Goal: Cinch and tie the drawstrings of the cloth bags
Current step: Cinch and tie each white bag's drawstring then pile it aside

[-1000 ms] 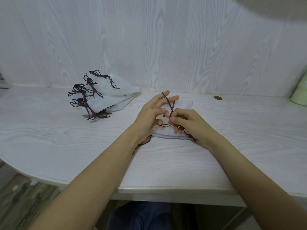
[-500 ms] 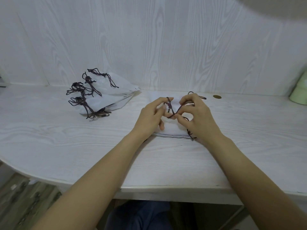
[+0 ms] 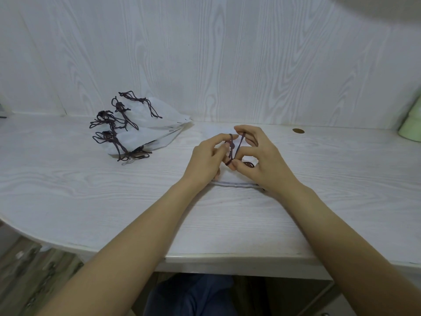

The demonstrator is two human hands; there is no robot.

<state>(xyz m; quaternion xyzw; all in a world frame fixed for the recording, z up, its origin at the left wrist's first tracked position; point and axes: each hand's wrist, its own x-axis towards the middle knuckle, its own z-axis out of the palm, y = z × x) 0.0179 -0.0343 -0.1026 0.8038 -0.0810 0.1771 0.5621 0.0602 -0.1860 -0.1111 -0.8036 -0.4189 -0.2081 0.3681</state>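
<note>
Left of the flat white cloth bag (image 3: 230,179) on the pale wood-grain counter (image 3: 68,179), the left hand (image 3: 206,158) hooks the dark brown drawstring (image 3: 238,148). Right of it, the right hand (image 3: 257,160) pinches the cord's crossing. Keep both strands taut, then draw the knot snug against the bag's mouth.

Tied bag pile (image 3: 145,133) blocks far left; green object (image 3: 411,126) far right; bare table (image 3: 68,185) between.

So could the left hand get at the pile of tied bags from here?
Probably yes: bare tabletop lies between the left hand and the pile of tied bags, but it holds the drawstring.
</note>
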